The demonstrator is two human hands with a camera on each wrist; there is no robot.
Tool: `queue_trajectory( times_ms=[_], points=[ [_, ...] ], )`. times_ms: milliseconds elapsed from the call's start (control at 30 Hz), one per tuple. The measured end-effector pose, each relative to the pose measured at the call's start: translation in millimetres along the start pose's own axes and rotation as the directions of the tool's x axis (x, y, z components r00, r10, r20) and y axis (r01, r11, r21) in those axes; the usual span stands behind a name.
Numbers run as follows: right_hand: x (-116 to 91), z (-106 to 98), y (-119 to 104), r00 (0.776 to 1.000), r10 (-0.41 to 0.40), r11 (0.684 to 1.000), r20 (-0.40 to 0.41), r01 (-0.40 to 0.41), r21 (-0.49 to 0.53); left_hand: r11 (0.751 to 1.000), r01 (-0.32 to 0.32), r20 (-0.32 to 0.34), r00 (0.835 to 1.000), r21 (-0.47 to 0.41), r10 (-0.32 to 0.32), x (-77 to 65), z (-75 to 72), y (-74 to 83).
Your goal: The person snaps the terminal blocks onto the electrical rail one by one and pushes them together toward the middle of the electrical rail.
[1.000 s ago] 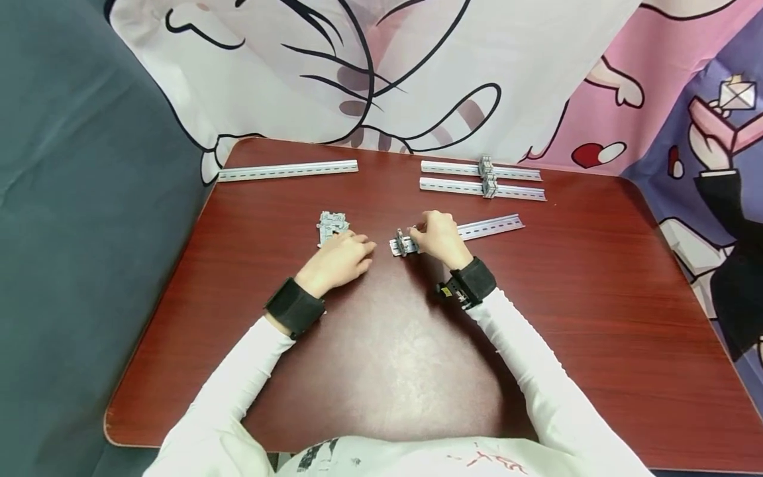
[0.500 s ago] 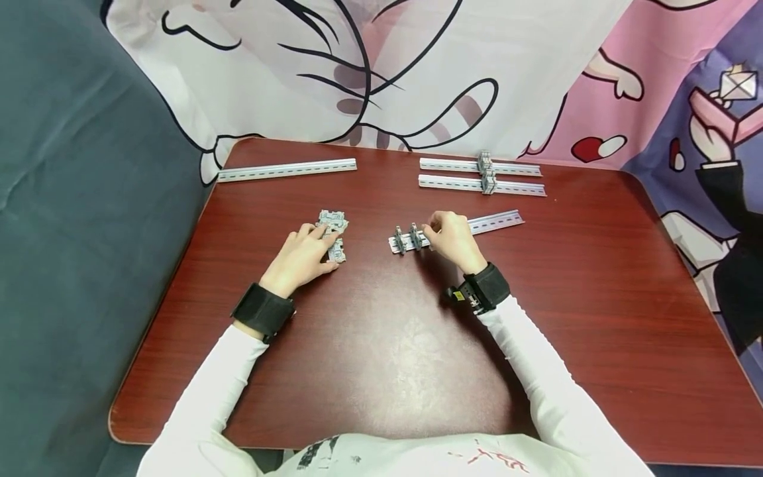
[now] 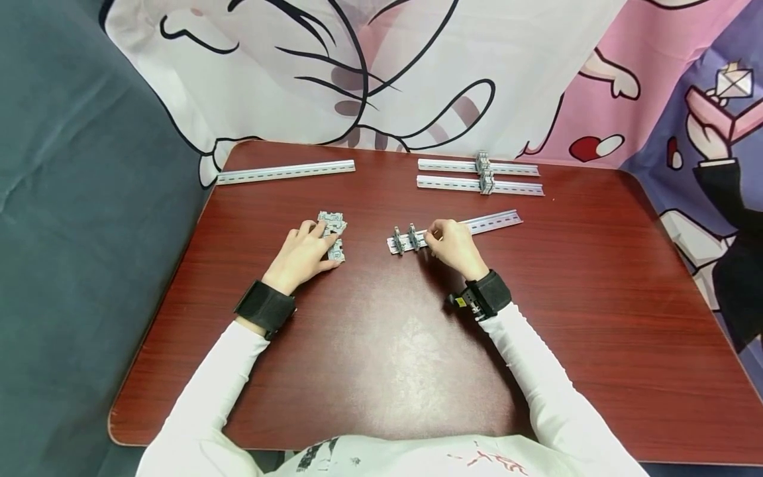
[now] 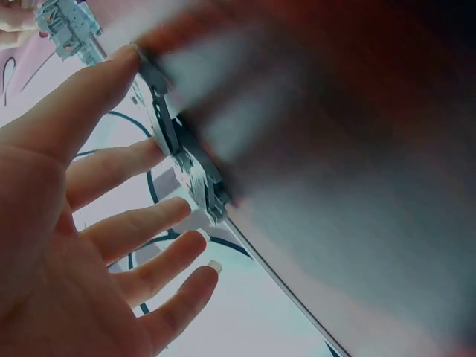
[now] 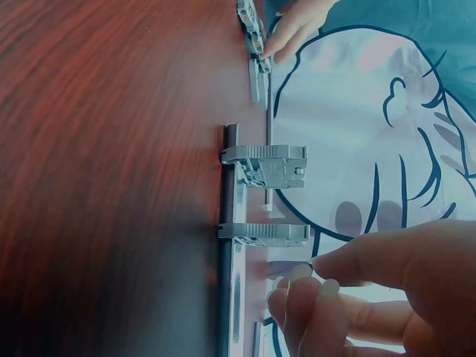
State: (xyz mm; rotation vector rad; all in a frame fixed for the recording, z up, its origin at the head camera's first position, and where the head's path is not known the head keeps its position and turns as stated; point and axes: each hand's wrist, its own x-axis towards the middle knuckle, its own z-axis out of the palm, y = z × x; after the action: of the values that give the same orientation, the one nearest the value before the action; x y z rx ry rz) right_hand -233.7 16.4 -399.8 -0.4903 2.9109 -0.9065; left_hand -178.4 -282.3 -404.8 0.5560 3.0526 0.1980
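Observation:
A slotted metal DIN rail [image 3: 497,220] lies slanted in the middle of the table. Two grey terminal blocks, the first [image 3: 397,241] and second [image 3: 413,237], stand upright across its left part, also seen edge-on in the right wrist view. Just right of the second block [image 5: 266,235], my right hand [image 3: 456,250] hovers over the rail, thumb and fingertips loosely curled, nothing visible between them. Further left, several grey terminal blocks [image 3: 335,223] lie flat. My left hand [image 3: 300,256] reaches them with fingers spread; its thumb and index tip touch the blocks [image 4: 197,182].
At the back left of the table [image 3: 381,371] lies a bare DIN rail [image 3: 286,171]. Two parallel rails lie at the back right, the rear [image 3: 447,165] and front [image 3: 447,183], both with grey blocks [image 3: 486,180] mounted mid-length. A printed curtain [image 3: 250,86] hangs behind.
My right hand has drawn back to the right, leaving the second block visible on the rail. My left hand has moved left onto the loose blocks. In the last half second little has changed.

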Motion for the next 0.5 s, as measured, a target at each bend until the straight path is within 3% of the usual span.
queue_trajectory(
  times_ms=[200, 500],
  points=[
    [-1, 2, 3, 1.000, 0.012, 1.000, 0.022, -0.012, 0.011, 0.997, -0.052, -0.014, 0.998, 0.063, 0.053, 5.9, 3.4, 2.2],
    [-6, -6, -5, 1.000, -0.009, 1.000, -0.015, 0.010, 0.020, 0.985, -0.103, -0.021, 0.994, 0.135, 0.107, 11.4, -3.2, 12.8]
  ],
)
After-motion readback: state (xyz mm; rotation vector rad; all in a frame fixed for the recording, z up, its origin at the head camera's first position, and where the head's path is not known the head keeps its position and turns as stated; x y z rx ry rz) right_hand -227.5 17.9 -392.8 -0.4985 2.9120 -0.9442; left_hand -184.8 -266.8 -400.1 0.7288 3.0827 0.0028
